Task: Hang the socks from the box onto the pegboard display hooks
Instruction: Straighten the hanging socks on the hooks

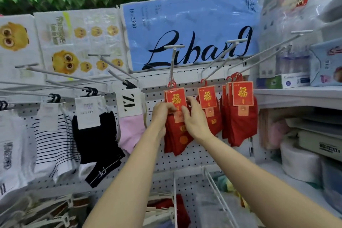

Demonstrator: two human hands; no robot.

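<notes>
A pack of red socks (pixel 175 140) with a red and gold card hangs by its red hanger from a white display hook (pixel 171 65) on the pegboard (pixel 196 155). My left hand (pixel 162 112) grips the left side of the card and my right hand (pixel 194 118) holds its right side, fingers on the label. A second red sock pack (pixel 210 109) hangs on the hook to the right. Further right, several red packs (pixel 240 116) hang together. The box is not in view.
Pink (pixel 130 131), black (pixel 98 139), striped (pixel 53 144) and white socks hang on hooks to the left. Empty hooks (pixel 259 50) jut out above. Shelves with packaged goods (pixel 299 146) stand at right. Wire dividers (pixel 216 190) and more socks lie below.
</notes>
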